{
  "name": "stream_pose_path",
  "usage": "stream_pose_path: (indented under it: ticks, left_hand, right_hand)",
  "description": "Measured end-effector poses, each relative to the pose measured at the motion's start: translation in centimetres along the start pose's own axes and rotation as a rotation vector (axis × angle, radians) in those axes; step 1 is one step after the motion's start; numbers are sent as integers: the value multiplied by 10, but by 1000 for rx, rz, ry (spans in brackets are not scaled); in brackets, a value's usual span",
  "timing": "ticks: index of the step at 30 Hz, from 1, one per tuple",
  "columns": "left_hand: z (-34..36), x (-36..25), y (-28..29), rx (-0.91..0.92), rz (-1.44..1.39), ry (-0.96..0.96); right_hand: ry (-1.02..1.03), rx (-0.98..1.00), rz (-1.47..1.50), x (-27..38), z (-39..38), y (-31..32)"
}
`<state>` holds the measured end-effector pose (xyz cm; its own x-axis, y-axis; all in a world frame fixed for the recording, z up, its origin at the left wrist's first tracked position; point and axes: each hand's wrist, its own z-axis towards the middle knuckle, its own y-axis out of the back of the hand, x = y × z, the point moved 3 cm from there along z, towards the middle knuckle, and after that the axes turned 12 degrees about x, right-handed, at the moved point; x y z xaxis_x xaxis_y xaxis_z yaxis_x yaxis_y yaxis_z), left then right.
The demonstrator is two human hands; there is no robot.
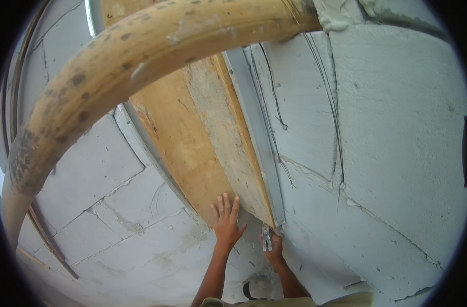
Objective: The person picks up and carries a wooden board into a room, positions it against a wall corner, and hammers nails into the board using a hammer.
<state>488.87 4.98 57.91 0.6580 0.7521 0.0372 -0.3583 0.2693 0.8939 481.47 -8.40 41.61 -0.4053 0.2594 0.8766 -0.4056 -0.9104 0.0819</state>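
Observation:
My left hand (226,225) lies with its fingers spread against the lower end of a yellow-brown wooden panel (179,138). Just to its right, my right hand (274,246) is closed around a claw hammer (267,238), whose grey forked metal head shows above the fingers; the handle is mostly hidden. The hammer is close to the bottom corner of a rough, cement-stained board (218,128) that stands along the panel's right side. A grey metal strip (256,138) borders this board.
A thick, spotted wooden pole (115,66) arches across the upper left, in front of the panel. Pale block walls (397,128) rise on both sides. Thin wires (325,87) hang on the right wall. Long dark rods (46,238) lean at the far left.

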Motion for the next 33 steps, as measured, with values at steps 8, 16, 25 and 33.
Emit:
stream_pose_path:
  ticks: [8, 16, 25, 33]
  left_hand:
    - [-5, 4, -65, -155, 104, 127]
    - [29, 16, -94, -564, 253, 1]
    - [42, 19, -59, -135, -86, 9]
    - [61, 13, 8, -265, -68, -7]
  right_hand:
    - [-211, 0, 130, -9, -38, -1]
    - [-139, -67, -2, -3, 4, 0]
    - [-80, -81, -109, -8, 16, 3]
    - [6, -97, -247, -9, 13, 3]
